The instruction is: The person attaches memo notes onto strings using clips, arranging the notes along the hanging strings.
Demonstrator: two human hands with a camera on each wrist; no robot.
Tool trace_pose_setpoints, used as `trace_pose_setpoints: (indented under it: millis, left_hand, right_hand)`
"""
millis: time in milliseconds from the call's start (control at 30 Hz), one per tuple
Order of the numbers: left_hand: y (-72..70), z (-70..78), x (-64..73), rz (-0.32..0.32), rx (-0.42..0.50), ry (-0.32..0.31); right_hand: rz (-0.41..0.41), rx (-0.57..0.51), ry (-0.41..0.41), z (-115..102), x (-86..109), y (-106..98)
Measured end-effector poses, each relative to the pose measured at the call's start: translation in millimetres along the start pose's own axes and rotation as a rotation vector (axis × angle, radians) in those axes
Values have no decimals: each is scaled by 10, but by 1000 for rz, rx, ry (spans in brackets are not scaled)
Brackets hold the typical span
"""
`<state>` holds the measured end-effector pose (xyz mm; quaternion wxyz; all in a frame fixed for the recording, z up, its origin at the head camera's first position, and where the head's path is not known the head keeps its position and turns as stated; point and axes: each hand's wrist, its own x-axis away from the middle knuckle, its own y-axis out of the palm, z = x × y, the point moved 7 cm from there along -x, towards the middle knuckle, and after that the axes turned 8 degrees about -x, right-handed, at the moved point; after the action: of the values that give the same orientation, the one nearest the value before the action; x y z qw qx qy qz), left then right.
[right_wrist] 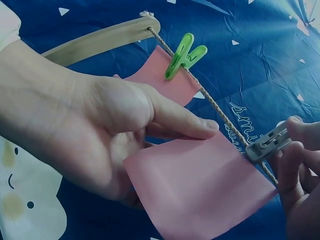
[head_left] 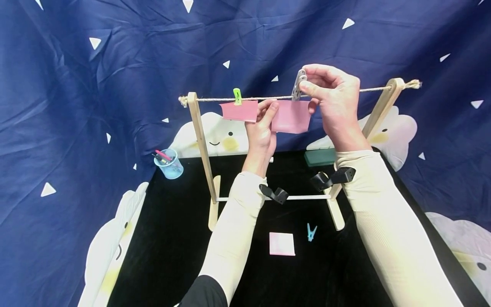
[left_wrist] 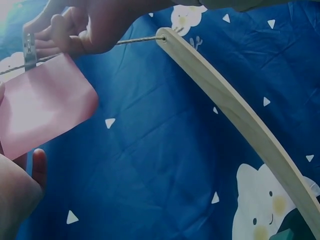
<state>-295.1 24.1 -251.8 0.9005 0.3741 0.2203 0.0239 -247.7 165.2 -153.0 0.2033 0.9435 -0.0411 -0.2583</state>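
Observation:
A pink sheet of paper [head_left: 290, 117] hangs against the rope [head_left: 215, 99]. My left hand [head_left: 262, 132] pinches its upper left corner between thumb and fingers, as the right wrist view also shows. In my right hand [head_left: 337, 102], thumb and fingers grip the handles of a grey clothespin [head_left: 297, 85], whose lower end sits at the rope and the sheet's top edge; whether it clamps the paper fully I cannot tell. Left of that, a green clothespin [right_wrist: 182, 57] fastens another pink sheet [right_wrist: 162, 80] to the rope.
Wooden posts [head_left: 201, 145] hold the rope at both ends, joined low by a white bar [head_left: 307, 197]. On the black table lie a pink-edged paper pad [head_left: 281, 244] and a blue clothespin [head_left: 311, 232]. A blue pen cup [head_left: 171, 167] and a green box [head_left: 319, 157] stand farther back.

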Motion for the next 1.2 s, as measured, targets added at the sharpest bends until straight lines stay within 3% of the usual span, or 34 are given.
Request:
trace_pose_setpoints:
  millis: [567, 900, 1200]
  left_hand:
    - [-36, -48, 25, 9, -6, -37]
    - [-30, -51, 32, 4, -8, -42]
    - [-43, -58, 38, 6, -32, -55]
  right_hand:
    - [21, 114, 22, 12, 20, -25]
    - [55, 105, 15, 12, 12, -46]
    - [29, 113, 9, 14, 14, -28]
